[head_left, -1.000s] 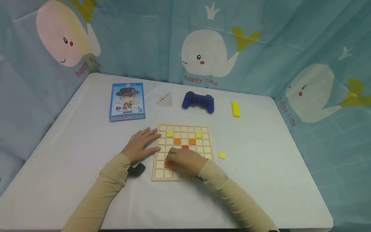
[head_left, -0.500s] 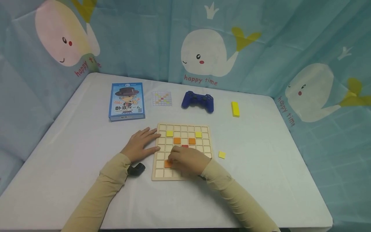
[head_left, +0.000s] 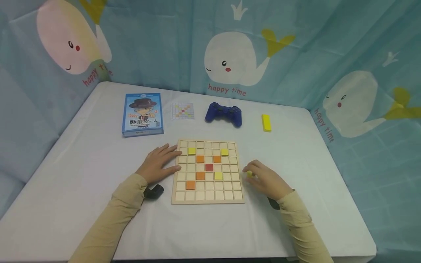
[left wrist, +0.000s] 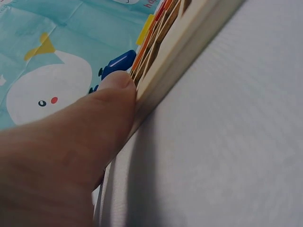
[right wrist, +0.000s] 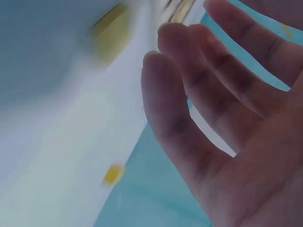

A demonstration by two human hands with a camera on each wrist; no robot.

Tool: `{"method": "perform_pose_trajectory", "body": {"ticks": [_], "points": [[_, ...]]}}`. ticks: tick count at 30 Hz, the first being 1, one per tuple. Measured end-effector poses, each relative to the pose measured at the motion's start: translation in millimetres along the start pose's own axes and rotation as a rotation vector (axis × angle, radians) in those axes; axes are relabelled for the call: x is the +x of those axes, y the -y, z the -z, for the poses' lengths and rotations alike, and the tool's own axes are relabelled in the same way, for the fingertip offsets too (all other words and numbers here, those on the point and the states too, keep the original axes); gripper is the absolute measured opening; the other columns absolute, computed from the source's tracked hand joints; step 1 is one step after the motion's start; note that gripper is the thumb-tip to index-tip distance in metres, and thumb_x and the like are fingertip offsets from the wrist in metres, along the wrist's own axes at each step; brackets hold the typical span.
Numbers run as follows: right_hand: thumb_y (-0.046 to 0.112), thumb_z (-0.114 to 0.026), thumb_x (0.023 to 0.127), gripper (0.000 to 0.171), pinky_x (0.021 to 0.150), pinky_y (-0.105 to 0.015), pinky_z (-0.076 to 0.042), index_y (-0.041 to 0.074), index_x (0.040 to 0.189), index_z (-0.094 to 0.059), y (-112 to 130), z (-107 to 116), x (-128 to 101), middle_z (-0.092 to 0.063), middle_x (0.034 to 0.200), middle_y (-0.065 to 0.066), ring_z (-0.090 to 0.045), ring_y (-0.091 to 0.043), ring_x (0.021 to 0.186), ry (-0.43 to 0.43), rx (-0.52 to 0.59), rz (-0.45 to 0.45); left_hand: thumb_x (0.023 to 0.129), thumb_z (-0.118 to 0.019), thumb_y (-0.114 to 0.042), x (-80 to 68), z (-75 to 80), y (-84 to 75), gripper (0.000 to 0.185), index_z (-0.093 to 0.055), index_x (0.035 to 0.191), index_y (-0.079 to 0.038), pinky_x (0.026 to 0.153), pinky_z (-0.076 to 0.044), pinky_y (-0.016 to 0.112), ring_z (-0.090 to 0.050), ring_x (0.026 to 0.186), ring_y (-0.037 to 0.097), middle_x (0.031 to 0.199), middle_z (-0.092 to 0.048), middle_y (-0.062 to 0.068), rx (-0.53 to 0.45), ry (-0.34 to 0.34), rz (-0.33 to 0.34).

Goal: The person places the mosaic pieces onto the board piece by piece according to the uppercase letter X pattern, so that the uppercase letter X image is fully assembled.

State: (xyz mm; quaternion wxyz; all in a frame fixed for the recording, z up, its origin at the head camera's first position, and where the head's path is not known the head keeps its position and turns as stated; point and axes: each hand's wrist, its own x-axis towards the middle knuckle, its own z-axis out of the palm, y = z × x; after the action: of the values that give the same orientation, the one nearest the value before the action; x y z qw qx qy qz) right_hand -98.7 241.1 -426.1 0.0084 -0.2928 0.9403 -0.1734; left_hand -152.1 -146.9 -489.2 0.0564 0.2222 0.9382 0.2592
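A wooden grid board lies on the table with several coloured square tiles in its cells. Among them are a red tile near the middle, an orange tile at the lower left and a yellow tile right of centre. My left hand lies flat, its straight fingertips on the board's left edge; the left wrist view shows the thumb against that edge. Beside the board's right edge, my right hand hovers with loosely bent fingers around a loose yellow tile, which shows apart from the fingertips.
Behind the board are a blue game box, a small card with a coloured grid pattern, a blue game controller and a yellow block. A whale-print curtain surrounds the table.
My right hand has left the lower part of the board and moved right to the loose yellow tile. Tiles it was covering now show. My left hand has stayed at the board's left edge.
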Motion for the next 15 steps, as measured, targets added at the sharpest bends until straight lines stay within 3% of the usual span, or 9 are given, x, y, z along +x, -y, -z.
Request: {"method": "perform_pose_trajectory", "body": {"ticks": [6,15], "points": [[0.003,-0.076,0.08,0.024,0.078,-0.033,-0.056,0.007,0.101,-0.064,-26,-4,-21,-0.062,0.102,-0.004,-0.062,-0.017,0.089,-0.054,-0.019,-0.011,0.091,-0.056,-0.052,-0.5,-0.3,0.0,0.06,-0.046,0.143,-0.022,0.118,-0.011,0.054,-0.017,0.146,0.031,0.155,-0.033,0.003,0.001,-0.002,-0.001],[0.001,-0.074,0.081,0.02,0.082,-0.033,-0.055,0.008,0.097,-0.064,-32,-13,-19,-0.063,0.102,-0.002,-0.062,-0.016,0.094,-0.063,-0.016,-0.017,0.091,-0.056,-0.052,-0.9,0.1,0.3,0.06,-0.046,0.143,-0.022,0.118,-0.011,0.055,-0.018,0.146,0.031,0.155,-0.033,0.004,0.004,-0.014,-0.006]]}}
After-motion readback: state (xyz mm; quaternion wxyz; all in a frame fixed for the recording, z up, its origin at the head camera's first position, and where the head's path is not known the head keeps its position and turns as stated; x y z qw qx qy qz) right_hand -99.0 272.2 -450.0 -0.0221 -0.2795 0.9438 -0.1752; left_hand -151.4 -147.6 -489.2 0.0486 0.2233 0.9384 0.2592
